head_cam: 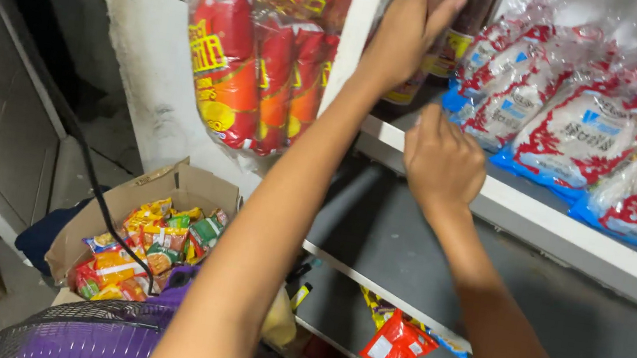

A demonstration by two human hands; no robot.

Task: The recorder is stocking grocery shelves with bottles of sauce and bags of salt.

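Two dark bottles (447, 31), yellow-labelled.

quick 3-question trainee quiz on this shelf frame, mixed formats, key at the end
1. True or false: the left hand rests on the dark bottles at the shelf's left end.
2. What fills the white shelf to the right of the bottles? A) clear noodle packs with red and blue print B) tin cans C) folded towels
3. Fill in: the cardboard box on the floor holds colourful snack ____.

Key: 1 true. 2 A, the noodle packs. 3 packets. The right hand is curled at the shelf edge; what it grips cannot be told.
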